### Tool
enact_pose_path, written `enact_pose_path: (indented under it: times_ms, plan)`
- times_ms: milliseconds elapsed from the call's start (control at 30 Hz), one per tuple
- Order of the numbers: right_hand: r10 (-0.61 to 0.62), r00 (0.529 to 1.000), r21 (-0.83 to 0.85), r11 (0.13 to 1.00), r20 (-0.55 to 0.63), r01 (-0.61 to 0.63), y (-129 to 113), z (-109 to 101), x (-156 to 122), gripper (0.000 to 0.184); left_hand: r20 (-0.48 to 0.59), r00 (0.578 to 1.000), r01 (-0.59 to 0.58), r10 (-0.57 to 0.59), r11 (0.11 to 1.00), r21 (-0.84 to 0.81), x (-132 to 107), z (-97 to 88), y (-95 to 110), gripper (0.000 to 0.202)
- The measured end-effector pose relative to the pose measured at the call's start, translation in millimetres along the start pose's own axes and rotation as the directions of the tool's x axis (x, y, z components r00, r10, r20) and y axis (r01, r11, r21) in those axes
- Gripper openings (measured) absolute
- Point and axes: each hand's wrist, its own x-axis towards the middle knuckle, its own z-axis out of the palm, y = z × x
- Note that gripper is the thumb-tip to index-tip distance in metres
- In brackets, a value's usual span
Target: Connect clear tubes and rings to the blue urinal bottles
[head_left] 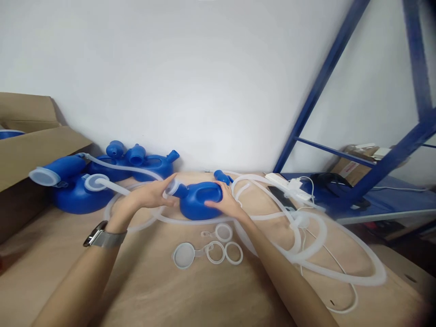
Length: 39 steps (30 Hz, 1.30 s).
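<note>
My right hand [228, 200] is wrapped round the handle end of a blue plastic urinal bottle [197, 206], holding it on its side with the neck toward the left. My left hand [151, 193] closes on the translucent white cap [173, 187] at the bottle's mouth, thumb below and fingers above. In front of the bottle lie a strapped lid [184, 255], a second strapped lid [224, 232] and two white rings, one ring [215, 252] touching the other ring [234, 253]. Behind my right hand a small blue fitting [222, 176] is partly hidden.
To the left, a blue bottle [80, 197] has a clear tube [126, 167] attached. More blue bottles [153, 168] stand against the wall beside a cardboard box [41, 154]. Coiled tubing [354, 272], a power strip [289, 187] and a blue metal rack [320, 91] occupy the right.
</note>
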Motion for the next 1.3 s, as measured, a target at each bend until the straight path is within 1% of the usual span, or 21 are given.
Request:
enact_pose_path:
  times_ms: [33,100,233,300,333,400,467,500,567,633,667,700,733,767,800,867,933,1000,1067,1133,1300]
  plan:
    - [-0.001,1.000,0.002,1.000,0.011,0.001,-1,0,0,0.097,0.056,0.998,0.006,-0.006,1.000,-0.002,1,-2.5,-6,0.112]
    - [0.000,0.999,-0.002,1.000,0.039,0.001,-2,-1,-1,0.100,0.059,0.997,0.040,-0.040,0.999,0.003,2,-5.0,-18,0.114]
    - [0.016,0.992,-0.017,1.000,0.122,-0.014,-5,-11,-1,0.108,-0.080,0.996,0.039,-0.051,0.989,-0.146,4,-9.6,-33,0.105]
    - [0.016,0.981,-0.021,1.000,0.192,-0.012,-6,-18,0,0.116,-0.157,0.984,0.044,-0.084,0.969,-0.242,4,-13.5,-37,0.103]
    - [0.012,0.973,-0.025,1.000,0.230,-0.006,-5,-21,0,0.121,-0.164,0.980,0.063,-0.111,0.959,-0.277,4,-15.6,-39,0.103]
    - [-0.003,0.958,-0.031,0.999,0.287,0.012,-5,-25,0,0.130,-0.100,0.984,0.105,-0.144,0.939,-0.326,4,-19.6,-41,0.104]
    - [-0.008,0.953,-0.038,0.999,0.302,0.021,-4,-25,-1,0.135,-0.052,0.991,0.101,-0.124,0.941,-0.322,1,-23.1,-41,0.108]
    - [-0.008,0.953,-0.042,0.999,0.303,0.021,-3,-24,-2,0.135,-0.070,0.991,0.088,-0.111,0.956,-0.281,-2,-24.5,-37,0.109]
    - [-0.006,0.951,-0.057,0.998,0.310,0.024,-3,-22,-3,0.136,-0.207,0.974,0.067,-0.090,0.991,-0.115,-10,-25.0,-20,0.099]
    - [-0.011,0.949,-0.073,0.997,0.316,0.036,-2,-20,-3,0.137,-0.369,0.929,0.076,-0.033,0.992,0.104,-22,-18.8,10,0.070]
    - [-0.017,0.949,-0.080,0.996,0.315,0.044,-1,-19,-3,0.137,-0.399,0.917,0.068,0.014,0.980,0.188,-28,-11.7,28,0.053]
    - [-0.024,0.950,-0.084,0.995,0.312,0.053,-1,-19,-3,0.136,-0.343,0.936,0.012,0.076,0.969,0.248,-34,-1.8,48,0.039]
    - [-0.033,0.951,-0.087,0.994,0.309,0.063,0,-18,-2,0.137,-0.220,0.966,-0.072,0.138,0.957,0.281,-39,10.7,67,0.030]
    - [-0.042,0.951,-0.088,0.993,0.306,0.072,1,-18,-2,0.137,-0.093,0.978,-0.151,0.186,0.942,0.300,-42,25.2,84,0.024]
    - [-0.048,0.952,-0.088,0.993,0.304,0.078,2,-18,-2,0.137,-0.011,0.970,-0.227,0.244,0.920,0.319,-44,40.6,98,0.022]
    - [-0.046,0.950,-0.092,0.993,0.308,0.078,3,-18,-1,0.139,0.091,0.964,-0.267,0.251,0.901,0.341,-41,70.0,115,0.032]
    - [-0.034,0.951,-0.099,0.993,0.309,0.068,3,-18,-1,0.139,0.124,0.960,-0.279,0.251,0.895,0.347,-33,91.5,118,0.045]
    - [-0.035,0.955,-0.096,0.993,0.295,0.066,3,-18,-2,0.137,0.111,0.953,-0.303,0.282,0.884,0.357,-24,102.2,111,0.052]
    - [-0.043,0.959,-0.086,0.994,0.281,0.070,2,-19,-2,0.135,0.109,0.945,-0.326,0.308,0.870,0.369,-19,104.3,102,0.051]
    - [-0.043,0.957,-0.083,0.994,0.286,0.070,1,-20,-1,0.136,0.145,0.947,-0.319,0.285,0.875,0.365,-16,102.1,97,0.047]
    - [-0.033,0.951,-0.079,0.995,0.306,0.060,-3,-25,-1,0.138,0.186,0.958,-0.273,0.218,0.890,0.365,-16,96.8,96,0.033]
